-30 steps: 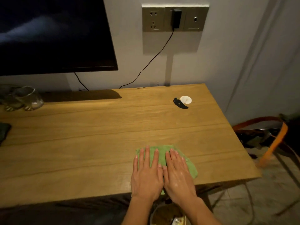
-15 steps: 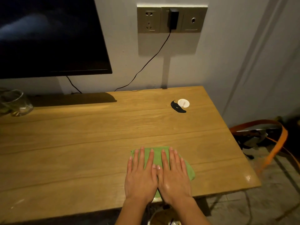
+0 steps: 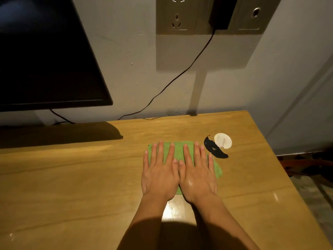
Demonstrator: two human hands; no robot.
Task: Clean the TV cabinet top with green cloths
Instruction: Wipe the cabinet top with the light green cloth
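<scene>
A green cloth (image 3: 178, 149) lies flat on the wooden TV cabinet top (image 3: 72, 177), right of centre. My left hand (image 3: 158, 175) and my right hand (image 3: 197, 177) rest side by side on it, palms down, fingers straight and slightly spread, pressing it onto the wood. They cover most of the cloth; only its far edge and right corner show. Neither hand curls around the cloth.
A black curved object (image 3: 214, 150) and a white round disc (image 3: 222, 140) lie just right of my right fingertips. The dark TV (image 3: 45, 51) hangs at the back left. A plugged charger (image 3: 221, 13) feeds a cable (image 3: 180, 76) down the wall. The cabinet's right edge (image 3: 281, 168) drops to the floor.
Both hands have pushed the cloth away from the front edge toward the wall, ending next to the black object. The view has moved closer and lower.
</scene>
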